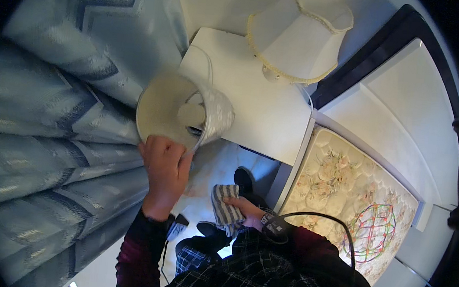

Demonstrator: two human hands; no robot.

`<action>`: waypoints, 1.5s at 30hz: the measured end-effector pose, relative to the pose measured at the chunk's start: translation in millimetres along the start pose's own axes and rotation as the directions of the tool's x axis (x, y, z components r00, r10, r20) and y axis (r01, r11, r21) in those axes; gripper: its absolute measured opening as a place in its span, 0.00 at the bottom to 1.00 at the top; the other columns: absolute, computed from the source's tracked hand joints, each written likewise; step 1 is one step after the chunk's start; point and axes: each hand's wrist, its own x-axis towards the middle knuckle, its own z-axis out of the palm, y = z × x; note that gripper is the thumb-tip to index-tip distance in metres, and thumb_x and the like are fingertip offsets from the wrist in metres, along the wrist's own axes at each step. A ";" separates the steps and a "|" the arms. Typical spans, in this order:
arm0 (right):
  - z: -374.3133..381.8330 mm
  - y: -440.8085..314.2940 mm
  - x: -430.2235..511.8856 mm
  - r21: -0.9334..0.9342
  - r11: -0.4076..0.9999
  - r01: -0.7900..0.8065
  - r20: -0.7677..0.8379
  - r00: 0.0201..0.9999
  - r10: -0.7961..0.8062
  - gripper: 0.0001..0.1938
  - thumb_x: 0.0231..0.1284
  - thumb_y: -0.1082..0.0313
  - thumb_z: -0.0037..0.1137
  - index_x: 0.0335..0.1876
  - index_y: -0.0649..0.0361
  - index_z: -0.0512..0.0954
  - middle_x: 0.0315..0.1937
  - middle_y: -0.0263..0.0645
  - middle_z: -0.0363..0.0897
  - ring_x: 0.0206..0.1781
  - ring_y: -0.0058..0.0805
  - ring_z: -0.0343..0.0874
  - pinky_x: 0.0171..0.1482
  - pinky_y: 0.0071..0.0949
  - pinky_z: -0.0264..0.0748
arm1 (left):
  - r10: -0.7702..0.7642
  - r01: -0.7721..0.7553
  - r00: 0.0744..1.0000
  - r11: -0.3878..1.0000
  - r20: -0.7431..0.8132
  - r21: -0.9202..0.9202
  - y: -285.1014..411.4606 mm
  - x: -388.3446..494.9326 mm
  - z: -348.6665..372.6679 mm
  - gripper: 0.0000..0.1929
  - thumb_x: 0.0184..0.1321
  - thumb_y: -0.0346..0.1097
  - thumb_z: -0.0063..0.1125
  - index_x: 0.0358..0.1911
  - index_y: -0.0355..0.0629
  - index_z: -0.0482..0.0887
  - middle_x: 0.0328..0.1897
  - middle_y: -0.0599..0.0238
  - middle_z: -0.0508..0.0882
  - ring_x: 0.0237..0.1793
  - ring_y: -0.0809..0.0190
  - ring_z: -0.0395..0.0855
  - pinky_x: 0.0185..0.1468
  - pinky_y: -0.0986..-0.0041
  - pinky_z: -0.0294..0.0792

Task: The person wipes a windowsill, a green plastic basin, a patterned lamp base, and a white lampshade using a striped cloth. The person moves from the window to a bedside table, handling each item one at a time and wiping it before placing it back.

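Observation:
My left hand [165,171] grips the lower rim of a pale drum lampshade [219,116], tipped so that its open end and inner side show. Inside the lampshade a round pale part and a bit of metal frame are visible. Lower down, in front of my body, my right hand [244,209] holds a folded grey-and-white striped cloth [224,204]. The cloth does not touch the lampshade. Behind the lampshade stands a white bedside cabinet [264,110], whose top bears a table lamp with a white, yellow-trimmed shade [298,43].
Blue patterned curtains [72,139] hang close on the left, beside the lampshade. At the right, a floral mattress [332,172] with a colourful wire-like ball [372,233] on it adjoins a white headboard [394,100]. A black cable [328,218] loops near my right arm.

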 end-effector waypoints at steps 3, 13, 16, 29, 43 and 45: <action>-2.0 -10.1 8.4 0.101 0.993 0.068 0.022 0.997 -0.071 0.28 0.72 0.51 0.64 0.67 0.63 0.74 0.54 0.45 0.86 0.54 0.39 0.88 0.59 0.45 0.86 | -0.050 0.050 0.999 0.999 0.004 -0.017 9.9 -50.0 -20.3 0.09 0.48 0.33 0.71 0.31 0.45 0.83 0.37 0.63 0.74 0.45 0.50 0.73 0.50 0.54 0.58; -11.8 10.2 56.5 0.314 0.937 0.151 0.330 0.908 -0.257 0.24 0.76 0.53 0.60 0.66 0.60 0.75 0.58 0.45 0.84 0.60 0.40 0.85 0.67 0.45 0.79 | -0.130 0.162 0.975 0.970 -0.178 0.180 84.7 -188.6 -62.9 0.15 0.33 0.25 0.73 0.30 0.44 0.86 0.34 0.65 0.74 0.41 0.53 0.75 0.49 0.58 0.61; -25.2 23.0 50.6 0.188 0.976 0.114 0.405 0.896 -0.183 0.25 0.74 0.53 0.62 0.67 0.60 0.74 0.60 0.45 0.83 0.62 0.41 0.83 0.68 0.46 0.78 | -0.197 0.256 0.935 0.951 -0.296 0.175 119.9 -230.8 -73.3 0.13 0.39 0.22 0.73 0.30 0.40 0.84 0.34 0.61 0.74 0.39 0.52 0.75 0.46 0.61 0.63; -34.0 43.2 8.6 0.057 0.931 0.362 0.294 0.885 -0.362 0.26 0.70 0.56 0.66 0.67 0.60 0.74 0.58 0.44 0.84 0.61 0.42 0.84 0.66 0.46 0.80 | -0.560 0.570 0.648 0.806 -0.516 -0.159 213.3 -371.3 -100.0 0.10 0.63 0.25 0.70 0.34 0.32 0.78 0.34 0.64 0.72 0.36 0.64 0.70 0.40 0.73 0.63; 78.0 -14.9 -64.8 -0.591 -0.085 0.802 0.802 0.575 -0.162 0.38 0.54 0.71 0.78 0.71 0.60 0.70 0.62 0.41 0.79 0.65 0.35 0.78 0.70 0.36 0.72 | -0.617 0.618 0.521 0.749 -0.590 -0.238 200.5 -340.5 1.6 0.06 0.54 0.30 0.73 0.29 0.38 0.87 0.33 0.54 0.81 0.35 0.50 0.78 0.37 0.59 0.67; 93.2 -42.2 -86.6 -0.380 -0.306 0.873 0.925 0.368 -0.099 0.40 0.53 0.71 0.77 0.73 0.60 0.68 0.64 0.43 0.77 0.66 0.37 0.77 0.71 0.38 0.71 | -0.670 0.637 0.531 0.720 -0.519 -0.277 214.4 -294.5 26.9 0.09 0.58 0.35 0.72 0.29 0.38 0.84 0.30 0.55 0.77 0.34 0.49 0.77 0.35 0.57 0.65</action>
